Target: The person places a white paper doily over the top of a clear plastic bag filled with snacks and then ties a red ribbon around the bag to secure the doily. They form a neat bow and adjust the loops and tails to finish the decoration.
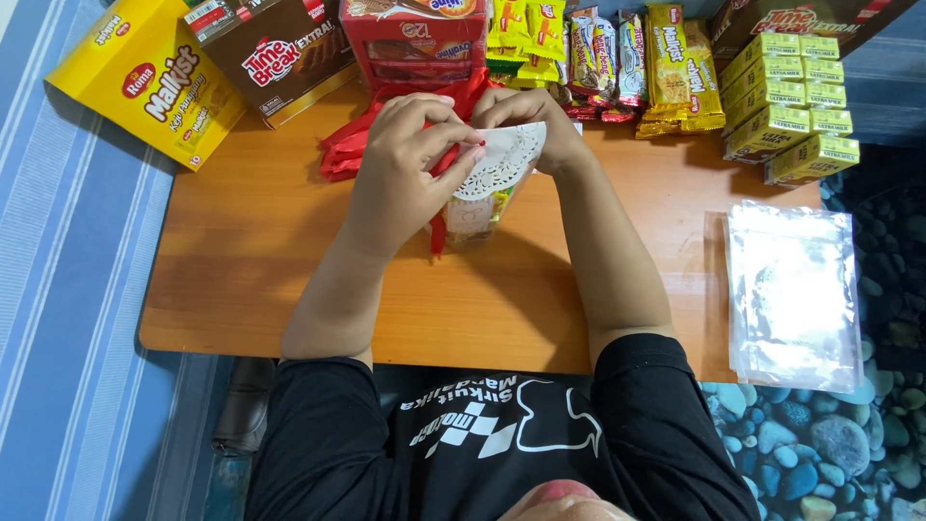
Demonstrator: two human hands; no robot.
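Note:
A small clear packet [475, 217] topped with a white lace paper doily [503, 159] stands near the middle of a low wooden table [251, 251]. My left hand [410, 159] pinches a red ribbon [439, 236] against the doily's left side. My right hand [526, 111] grips the doily's top from behind. A strand of the ribbon hangs down in front of the packet. More red ribbon [347, 145] lies bunched on the table behind my left hand.
Snack boxes line the table's far edge: a yellow box [145, 82], a brown box [280, 58], a red box [410, 43], wrapped biscuit packs [617, 58] and stacked small yellow-green cartons [791, 96]. A pile of clear plastic bags [793, 294] lies at the right.

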